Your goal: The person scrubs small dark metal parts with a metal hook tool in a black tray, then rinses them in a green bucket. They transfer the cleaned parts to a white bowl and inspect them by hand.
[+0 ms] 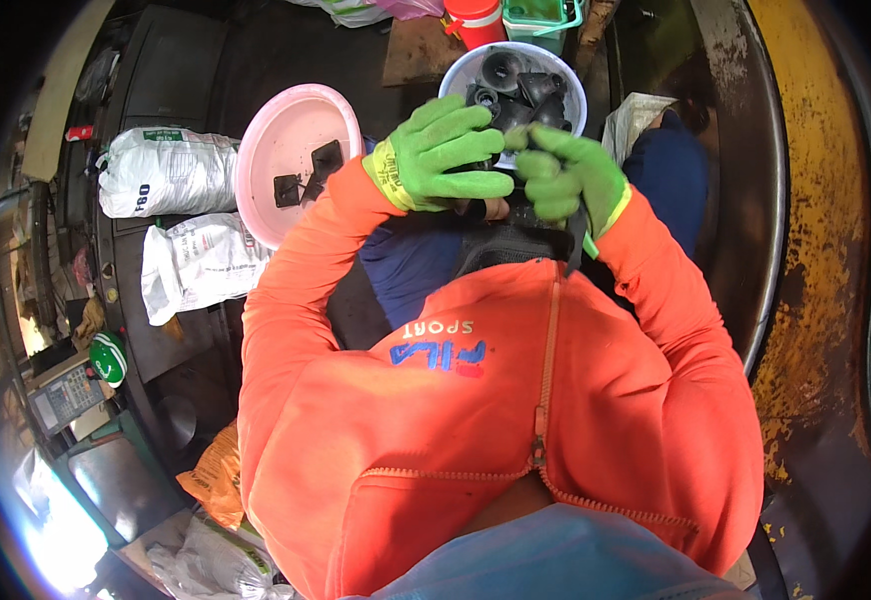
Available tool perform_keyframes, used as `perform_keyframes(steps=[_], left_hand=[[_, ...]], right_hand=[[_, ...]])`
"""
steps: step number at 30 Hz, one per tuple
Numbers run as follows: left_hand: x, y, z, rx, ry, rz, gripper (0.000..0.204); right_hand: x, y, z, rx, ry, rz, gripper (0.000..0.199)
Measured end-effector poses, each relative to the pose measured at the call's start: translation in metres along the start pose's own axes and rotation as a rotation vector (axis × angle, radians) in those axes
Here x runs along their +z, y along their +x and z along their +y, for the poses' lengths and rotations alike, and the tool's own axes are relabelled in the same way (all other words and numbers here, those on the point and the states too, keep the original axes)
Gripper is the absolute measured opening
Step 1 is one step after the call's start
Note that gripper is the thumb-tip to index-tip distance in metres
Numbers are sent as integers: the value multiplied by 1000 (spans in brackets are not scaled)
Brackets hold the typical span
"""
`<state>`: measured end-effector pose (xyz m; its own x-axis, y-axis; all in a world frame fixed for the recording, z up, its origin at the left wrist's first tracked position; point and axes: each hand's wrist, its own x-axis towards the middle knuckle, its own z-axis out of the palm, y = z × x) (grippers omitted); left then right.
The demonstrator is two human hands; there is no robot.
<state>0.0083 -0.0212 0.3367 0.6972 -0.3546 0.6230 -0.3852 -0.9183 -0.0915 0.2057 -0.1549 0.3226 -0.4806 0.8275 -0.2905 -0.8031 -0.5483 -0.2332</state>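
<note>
Both my hands wear green gloves and are close together in front of my chest. My left hand [446, 155] curls over a dark black part, mostly hidden under its fingers. Just to the right, my right hand [566, 180] has its fingers bent and closed, slightly smeared by motion; what they hold, if anything, is hidden. A thin bright green strip shows below its wrist. Beyond the hands stands a white tub [448, 88] with several black funnel-shaped parts [536, 88]. To the left, a pink basin [266, 120] contains a few black parts [327, 158].
White printed sacks [171, 170] lie left of the pink basin. At the far side are a red container [476, 22] and a green basket [544, 20]. A worn yellow panel [816, 250] runs along the right. An orange bag [218, 475] lies at lower left.
</note>
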Motion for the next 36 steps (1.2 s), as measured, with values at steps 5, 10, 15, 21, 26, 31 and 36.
perform_keyframes(steps=[5, 10, 15, 21, 26, 31, 36], left_hand=[[30, -12, 24, -819, -800, 773, 81], [49, -24, 26, -966, -1729, 1402, 62], [35, -34, 24, -1034, -1807, 1401, 65], [-22, -167, 65, -1054, -1366, 1857, 65], [-69, -316, 215, -2172, -260, 2362, 48], [-152, -380, 329, -2249, 378, 2356, 42], [-182, -397, 258, -1894, 179, 2265, 36]], right_hand=[[-23, 15, -22, -341, 311, 136, 28], [-52, 28, -19, -394, 132, 260, 29], [-68, 31, -21, -401, 111, 212, 30], [-80, 20, -25, -368, 131, 13, 28], [-83, 12, -35, -342, 96, 37, 30], [-79, 16, -36, -307, 142, -72, 31], [-79, 19, -36, -364, 52, 88, 29]])
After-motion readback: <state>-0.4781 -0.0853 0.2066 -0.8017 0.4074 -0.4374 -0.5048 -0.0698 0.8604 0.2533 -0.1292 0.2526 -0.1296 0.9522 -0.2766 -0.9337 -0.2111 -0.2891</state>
